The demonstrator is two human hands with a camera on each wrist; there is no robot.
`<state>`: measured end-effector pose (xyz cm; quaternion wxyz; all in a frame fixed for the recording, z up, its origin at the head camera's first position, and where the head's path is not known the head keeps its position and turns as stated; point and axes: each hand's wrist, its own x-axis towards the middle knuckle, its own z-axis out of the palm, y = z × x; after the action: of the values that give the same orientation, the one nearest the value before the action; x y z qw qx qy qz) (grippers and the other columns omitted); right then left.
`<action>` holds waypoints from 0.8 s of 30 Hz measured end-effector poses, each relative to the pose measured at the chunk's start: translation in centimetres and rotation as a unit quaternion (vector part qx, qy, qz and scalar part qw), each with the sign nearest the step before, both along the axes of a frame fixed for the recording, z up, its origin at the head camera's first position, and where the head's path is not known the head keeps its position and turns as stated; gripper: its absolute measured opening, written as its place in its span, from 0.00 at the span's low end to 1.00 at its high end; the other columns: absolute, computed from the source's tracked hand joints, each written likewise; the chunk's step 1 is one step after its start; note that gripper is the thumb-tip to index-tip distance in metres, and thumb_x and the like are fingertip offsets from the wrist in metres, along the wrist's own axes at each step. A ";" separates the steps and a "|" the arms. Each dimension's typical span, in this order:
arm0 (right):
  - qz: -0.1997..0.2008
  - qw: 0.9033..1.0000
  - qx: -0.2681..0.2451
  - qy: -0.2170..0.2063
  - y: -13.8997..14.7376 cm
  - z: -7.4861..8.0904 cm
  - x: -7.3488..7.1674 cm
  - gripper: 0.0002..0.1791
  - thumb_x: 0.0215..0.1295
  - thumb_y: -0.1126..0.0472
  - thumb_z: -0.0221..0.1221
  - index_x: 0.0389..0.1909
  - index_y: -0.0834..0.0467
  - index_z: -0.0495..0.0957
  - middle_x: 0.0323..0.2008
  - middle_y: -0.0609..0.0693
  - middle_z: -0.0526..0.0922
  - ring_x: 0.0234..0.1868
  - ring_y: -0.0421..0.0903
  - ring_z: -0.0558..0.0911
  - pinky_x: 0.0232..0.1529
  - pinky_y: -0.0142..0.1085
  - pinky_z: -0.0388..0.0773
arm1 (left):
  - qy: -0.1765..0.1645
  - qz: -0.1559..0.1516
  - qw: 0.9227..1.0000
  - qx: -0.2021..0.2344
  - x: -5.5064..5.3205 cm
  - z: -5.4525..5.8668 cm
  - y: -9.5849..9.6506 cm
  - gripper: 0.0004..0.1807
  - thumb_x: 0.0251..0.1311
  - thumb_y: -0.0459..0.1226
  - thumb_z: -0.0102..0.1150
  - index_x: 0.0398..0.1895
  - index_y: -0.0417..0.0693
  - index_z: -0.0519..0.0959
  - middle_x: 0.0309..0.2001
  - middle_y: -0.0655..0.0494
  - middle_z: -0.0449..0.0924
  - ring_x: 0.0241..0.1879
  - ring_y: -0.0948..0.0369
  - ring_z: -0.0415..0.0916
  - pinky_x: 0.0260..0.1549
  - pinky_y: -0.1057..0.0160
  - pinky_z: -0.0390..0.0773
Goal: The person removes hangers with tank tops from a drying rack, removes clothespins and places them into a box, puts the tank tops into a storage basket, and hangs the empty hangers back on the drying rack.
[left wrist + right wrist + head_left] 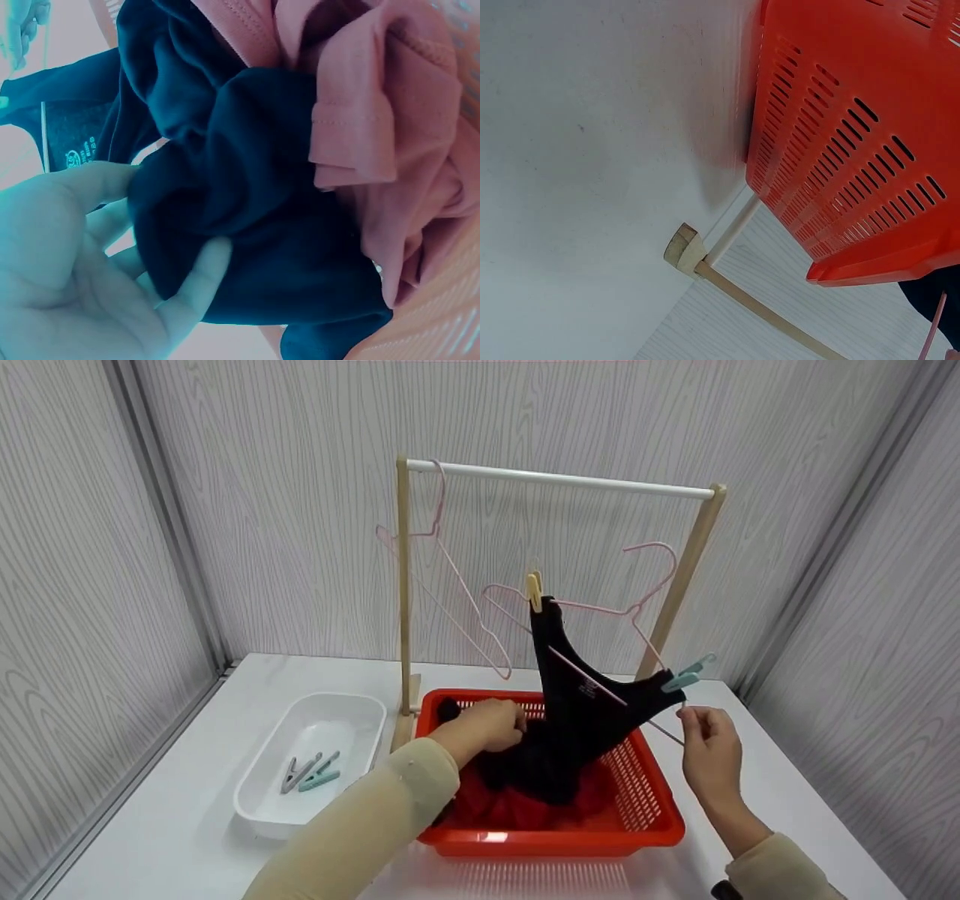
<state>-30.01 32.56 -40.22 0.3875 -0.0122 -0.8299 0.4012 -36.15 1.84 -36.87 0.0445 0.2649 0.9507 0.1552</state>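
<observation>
Apparently being hung, black garment (pixel 579 727) is gripped by left hand (pixel 491 724), pink hanger (pixel 589 676) by right hand (pixel 712 750); lift above hands needed.

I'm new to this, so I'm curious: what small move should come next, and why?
Perhaps the right hand should raise the pink hanger slightly: the yellow peg and teal peg grip upper ends of the black garment, but its lower part lies bunched in the red basket.
</observation>
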 end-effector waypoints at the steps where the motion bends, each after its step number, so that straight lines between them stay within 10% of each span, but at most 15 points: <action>1: 0.000 1.000 0.000 -0.001 0.0 0.0 0.0 0.10 0.75 0.63 0.54 0.41 0.67 0.79 0.32 0.54 0.73 0.32 0.40 0.67 0.34 0.28 0.63 | -0.009 -0.004 1.000 -0.004 0.0 0.0 0.0 0.10 0.63 0.36 0.59 0.44 0.48 0.86 0.47 0.52 0.86 0.51 0.53 0.81 0.53 0.54 0.77; 13: 0.006 1.000 -0.005 -0.014 0.3 0.1 -0.1 0.11 0.76 0.62 0.54 0.42 0.67 0.79 0.33 0.54 0.73 0.33 0.41 0.67 0.34 0.28 0.63 | -0.096 -0.048 0.994 -0.027 0.2 -0.7 0.2 0.14 0.65 0.40 0.60 0.50 0.46 0.84 0.50 0.53 0.84 0.52 0.56 0.78 0.57 0.58 0.75; 24: 0.019 1.000 -0.006 0.008 0.8 0.0 -0.7 0.09 0.74 0.64 0.56 0.41 0.67 0.80 0.33 0.53 0.75 0.32 0.38 0.68 0.34 0.27 0.63 | -0.062 -0.040 0.997 0.023 -0.2 0.3 0.0 0.18 0.72 0.43 0.54 0.57 0.42 0.80 0.56 0.47 0.81 0.60 0.53 0.75 0.63 0.54 0.70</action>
<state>-30.74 33.33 -40.18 0.3859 0.0043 -0.8247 0.4135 -36.35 1.81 -36.56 0.1033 0.2937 0.9308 0.1916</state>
